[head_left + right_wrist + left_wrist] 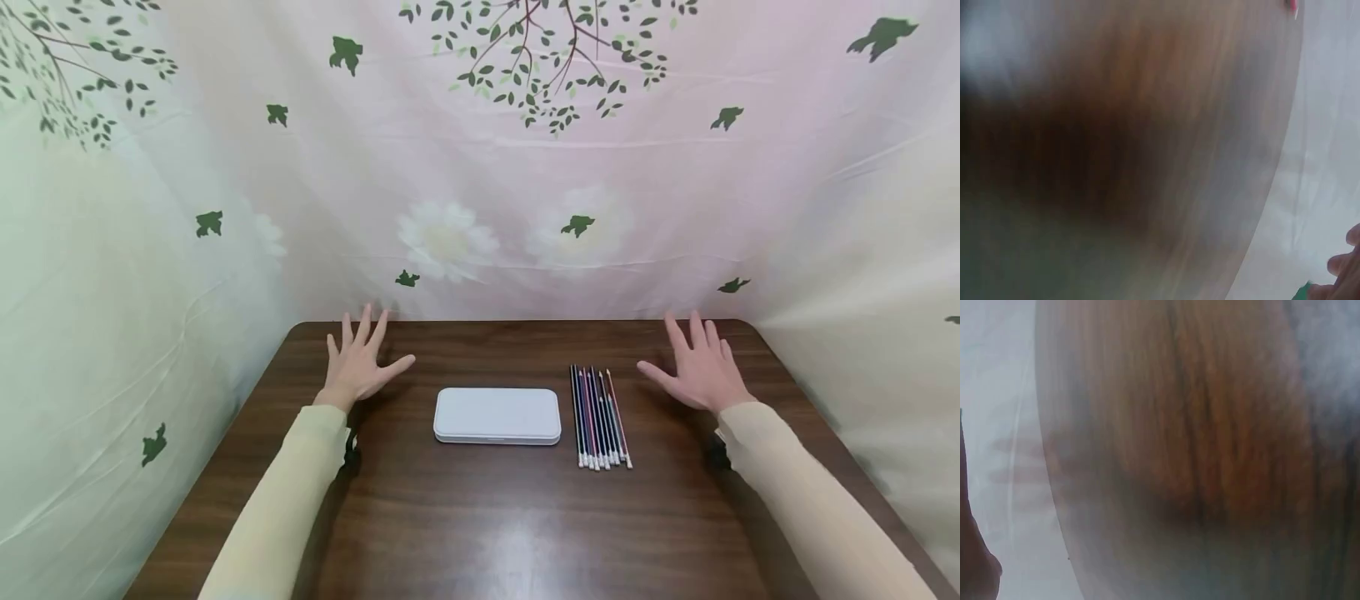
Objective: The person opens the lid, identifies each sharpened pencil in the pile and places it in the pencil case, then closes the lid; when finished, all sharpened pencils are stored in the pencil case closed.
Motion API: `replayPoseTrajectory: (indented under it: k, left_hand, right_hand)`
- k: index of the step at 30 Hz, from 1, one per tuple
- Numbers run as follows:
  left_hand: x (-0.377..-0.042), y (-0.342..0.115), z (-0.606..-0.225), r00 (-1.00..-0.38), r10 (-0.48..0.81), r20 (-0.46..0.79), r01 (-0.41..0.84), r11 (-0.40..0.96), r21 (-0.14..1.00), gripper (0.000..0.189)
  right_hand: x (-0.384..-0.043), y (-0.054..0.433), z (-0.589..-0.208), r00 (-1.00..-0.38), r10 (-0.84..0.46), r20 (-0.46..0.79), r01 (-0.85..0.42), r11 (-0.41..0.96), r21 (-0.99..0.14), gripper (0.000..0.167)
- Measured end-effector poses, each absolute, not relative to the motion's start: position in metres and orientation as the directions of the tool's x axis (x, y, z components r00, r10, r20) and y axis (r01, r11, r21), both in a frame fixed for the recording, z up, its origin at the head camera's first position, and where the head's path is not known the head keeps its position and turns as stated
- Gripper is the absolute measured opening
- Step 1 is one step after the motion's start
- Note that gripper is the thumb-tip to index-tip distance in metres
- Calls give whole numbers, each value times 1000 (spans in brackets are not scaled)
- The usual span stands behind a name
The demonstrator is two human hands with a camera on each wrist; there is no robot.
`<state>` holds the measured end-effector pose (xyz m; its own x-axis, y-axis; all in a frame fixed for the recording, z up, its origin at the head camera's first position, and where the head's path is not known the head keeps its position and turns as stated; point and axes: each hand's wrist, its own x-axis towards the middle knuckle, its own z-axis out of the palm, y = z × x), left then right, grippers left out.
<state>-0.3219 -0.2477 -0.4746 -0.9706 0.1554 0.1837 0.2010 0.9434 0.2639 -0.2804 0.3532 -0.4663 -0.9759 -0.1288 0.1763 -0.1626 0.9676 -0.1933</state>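
The table (517, 492) looks slick, so the white case (497, 414) on it might slide if knocked. Left of the case and a little beyond it, the left hand (354, 367) is spread; well to the case's right, the right hand (701, 371) is spread too, both empty. The loose pencils (588, 425), just right of the case, could roll apart if a careless sweep catches them.

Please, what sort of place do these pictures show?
Probably an indoor tabletop set up for filming: a dark wood-look table, patterned cloth hanging behind and beside it, and a white case next to grouped pencils.
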Motion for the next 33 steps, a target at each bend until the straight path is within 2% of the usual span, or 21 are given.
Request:
replayPoseTrajectory:
  k: [8, 16, 22, 29, 33]
  left_hand:
    - [-307, -235, -474, -956, 194, 219, 265, 892, 366, 102]
    - [-283, -208, -471, -936, 296, 190, 352, 788, 505, 103]
    - [-267, -191, -469, -912, 396, 106, 392, 770, 503, 109]
    - [-255, -179, -472, -864, 504, -3, 450, 775, 444, 118]
    - [-252, -177, -475, -842, 538, -33, 480, 776, 409, 118]
  right_hand:
    - [-260, 308, -465, -933, -267, 240, -329, 902, -279, 102]
    - [-240, 241, -455, -815, -507, 281, -571, 786, -237, 93]
    - [-230, 204, -454, -737, -631, 243, -674, 714, -189, 91]
    - [-231, 185, -464, -658, -723, 210, -752, 645, -134, 87]
    - [-233, 179, -469, -639, -747, 184, -769, 629, -117, 85]
